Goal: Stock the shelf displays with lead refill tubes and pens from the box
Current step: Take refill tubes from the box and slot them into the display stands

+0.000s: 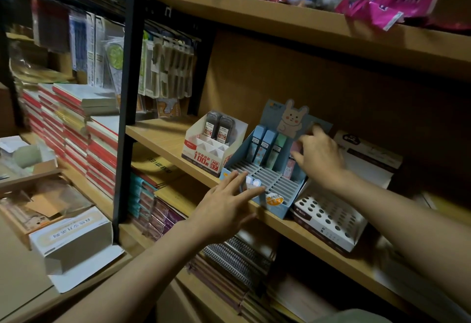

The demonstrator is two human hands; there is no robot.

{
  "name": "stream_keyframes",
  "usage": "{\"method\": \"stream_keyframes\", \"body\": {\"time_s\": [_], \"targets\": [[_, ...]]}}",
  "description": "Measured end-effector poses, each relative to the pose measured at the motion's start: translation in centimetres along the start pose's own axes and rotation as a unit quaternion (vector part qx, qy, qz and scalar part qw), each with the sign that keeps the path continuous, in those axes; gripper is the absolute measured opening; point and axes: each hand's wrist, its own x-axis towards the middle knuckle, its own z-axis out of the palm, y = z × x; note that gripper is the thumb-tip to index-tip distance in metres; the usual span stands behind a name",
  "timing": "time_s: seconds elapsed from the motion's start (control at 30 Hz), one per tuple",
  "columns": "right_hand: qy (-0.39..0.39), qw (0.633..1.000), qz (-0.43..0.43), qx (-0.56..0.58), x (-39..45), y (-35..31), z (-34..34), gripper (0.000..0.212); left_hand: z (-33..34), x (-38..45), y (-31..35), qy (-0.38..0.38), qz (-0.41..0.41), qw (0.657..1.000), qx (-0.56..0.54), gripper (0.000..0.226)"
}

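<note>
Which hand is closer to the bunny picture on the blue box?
The right hand. Its fingers reach up beside the bunny picture, at the back of the blue box. The left hand is lower down, at the box's front edge, farther from the bunny.

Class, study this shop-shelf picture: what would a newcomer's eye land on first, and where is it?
Probably the blue rabbit display box mid-shelf, with a few pastel lead tubes in its back row. The right hand reaches into it while the left hand touches its front. Left of it stands a white lead-refill box.
</note>
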Motion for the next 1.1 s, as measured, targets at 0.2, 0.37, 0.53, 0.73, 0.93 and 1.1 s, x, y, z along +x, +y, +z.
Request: {"method": "stream_keyframes", "body": {"time_s": [0.2,0.37,0.53,0.73,0.93,1.1], "targets": [[-0.008,0.992,0.053,0.111,-6.4,-0.5,-1.7,0.038,-0.1,-0.2,0.2,-0.02,0.004,1.0,0.008,0.064],[-0.177,0.977,0.084,0.079,-11.7,-0.9,-0.6,0.062,-0.2,-0.5,0.7,-0.04,-0.001,0.999,0.01,0.067],[-0.193,0.974,0.021,0.114,-13.4,0.9,-0.8,0.058,0.1,-0.6,1.2,-0.039,-0.013,0.999,-0.011,0.07],[-0.215,0.966,-0.002,0.141,-14.2,3.1,-1.8,0.051,0.2,-0.6,1.3,-0.036,-0.007,0.999,-0.004,0.072],[-0.085,0.981,-0.014,0.174,-14.5,1.5,-2.4,0.042,0.3,-2.0,1.7,-0.035,0.012,0.999,-0.037,0.079],[-0.071,0.948,-0.109,0.29,-15.5,-4.3,-1.8,0.017,0.6,-6.2,0.5,0.017,-0.089,0.972,-0.215,0.039]]}}
